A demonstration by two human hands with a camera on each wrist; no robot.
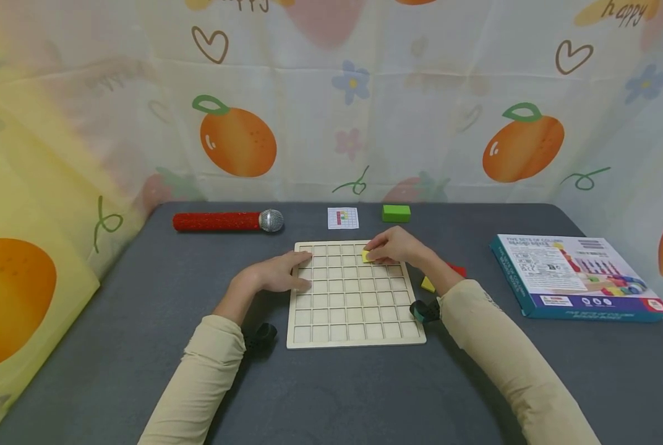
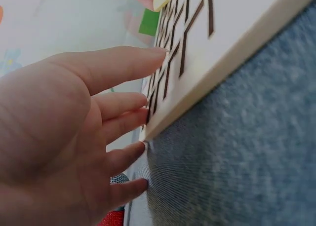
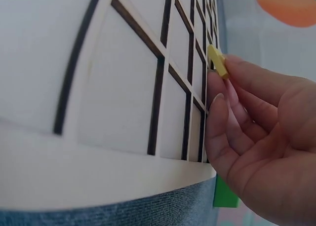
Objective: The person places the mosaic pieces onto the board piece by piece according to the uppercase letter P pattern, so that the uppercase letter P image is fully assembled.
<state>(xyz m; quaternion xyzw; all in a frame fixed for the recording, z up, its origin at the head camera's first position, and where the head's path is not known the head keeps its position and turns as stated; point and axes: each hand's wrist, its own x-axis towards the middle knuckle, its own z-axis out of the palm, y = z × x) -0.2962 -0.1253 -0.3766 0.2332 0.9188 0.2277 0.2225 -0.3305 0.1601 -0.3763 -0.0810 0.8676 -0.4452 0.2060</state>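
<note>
A pale wooden grid board (image 1: 354,300) lies flat on the dark table in the head view. My right hand (image 1: 395,246) pinches a small yellow square tile (image 3: 217,60) between thumb and fingers over the board's far right part. In the right wrist view the tile stands tilted at the grid; whether it touches the cell floor I cannot tell. My left hand (image 1: 276,273) rests at the board's left edge, with its thumb and some fingertips on the board. Its fingers are spread and fairly straight in the left wrist view. Another yellow piece (image 1: 428,284) and a red piece (image 1: 457,270) lie partly hidden by the right forearm.
Behind the board lie a small card with a coloured grid pattern (image 1: 343,218) and a green block (image 1: 396,214). A red microphone (image 1: 220,222) lies at the back left. At the right is a flat game box (image 1: 576,278). A printed cloth (image 1: 365,123) hangs behind the table.
</note>
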